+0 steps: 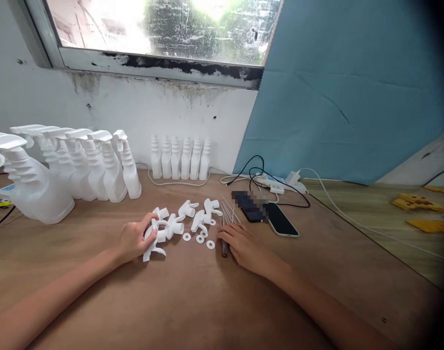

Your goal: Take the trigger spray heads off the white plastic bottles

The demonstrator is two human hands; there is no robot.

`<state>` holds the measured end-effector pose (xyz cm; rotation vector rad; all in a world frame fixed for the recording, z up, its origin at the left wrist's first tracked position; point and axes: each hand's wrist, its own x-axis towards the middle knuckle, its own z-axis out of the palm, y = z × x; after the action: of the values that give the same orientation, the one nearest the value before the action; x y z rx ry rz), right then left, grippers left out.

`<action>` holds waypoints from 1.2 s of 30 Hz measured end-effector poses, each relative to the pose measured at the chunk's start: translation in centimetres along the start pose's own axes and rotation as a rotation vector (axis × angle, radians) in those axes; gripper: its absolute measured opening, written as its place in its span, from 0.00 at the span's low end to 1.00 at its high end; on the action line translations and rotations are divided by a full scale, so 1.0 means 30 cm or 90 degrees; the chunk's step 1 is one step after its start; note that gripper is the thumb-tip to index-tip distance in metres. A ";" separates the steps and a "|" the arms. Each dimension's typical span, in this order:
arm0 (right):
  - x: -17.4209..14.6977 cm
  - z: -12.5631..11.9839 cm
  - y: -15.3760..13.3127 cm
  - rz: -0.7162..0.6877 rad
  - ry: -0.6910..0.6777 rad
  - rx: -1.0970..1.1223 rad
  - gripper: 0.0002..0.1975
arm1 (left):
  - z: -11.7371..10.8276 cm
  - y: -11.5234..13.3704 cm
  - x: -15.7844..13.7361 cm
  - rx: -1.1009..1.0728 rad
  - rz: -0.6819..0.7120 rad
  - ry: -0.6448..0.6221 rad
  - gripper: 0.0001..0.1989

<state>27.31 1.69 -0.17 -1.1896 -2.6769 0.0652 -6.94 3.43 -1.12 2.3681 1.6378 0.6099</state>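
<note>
My left hand (134,239) is closed round a white trigger spray head (153,247) on the wooden table, its thumb across the part. More white trigger spray heads (188,209) lie loose just right of it. Several flat white washers (186,236) are scattered in front of these. Thin clear dip tubes (227,211) lie in a loose bundle, and my right hand (242,245) rests at their near end with its fingers bent down together. A dark cylindrical thing (224,250) sticks out below those fingers; what the fingertips grip is hidden.
White spray bottles with heads fitted (94,170) stand at the left. Small headless white bottles (180,159) line the wall. Two phones (283,221) lie right of the tubes, near a power strip (275,182) and black cable (298,205). Yellow items (420,203) lie far right.
</note>
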 end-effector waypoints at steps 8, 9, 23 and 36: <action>0.028 -0.007 0.050 0.000 0.097 0.000 0.18 | 0.016 0.019 0.004 0.023 0.038 0.020 0.19; 0.044 -0.014 0.052 0.008 0.117 -0.007 0.17 | 0.020 0.017 0.007 0.020 0.060 0.053 0.19; 0.328 -0.002 0.109 -0.064 0.143 -0.081 0.08 | 0.056 0.021 0.029 -0.020 0.174 0.014 0.39; 0.299 -0.108 0.243 0.096 0.031 -0.023 0.08 | 0.117 0.015 0.217 -0.004 0.179 0.018 0.33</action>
<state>27.47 13.07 3.65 -1.3852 -2.5531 0.0123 -3.06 9.57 -2.66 2.6181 1.3192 0.6982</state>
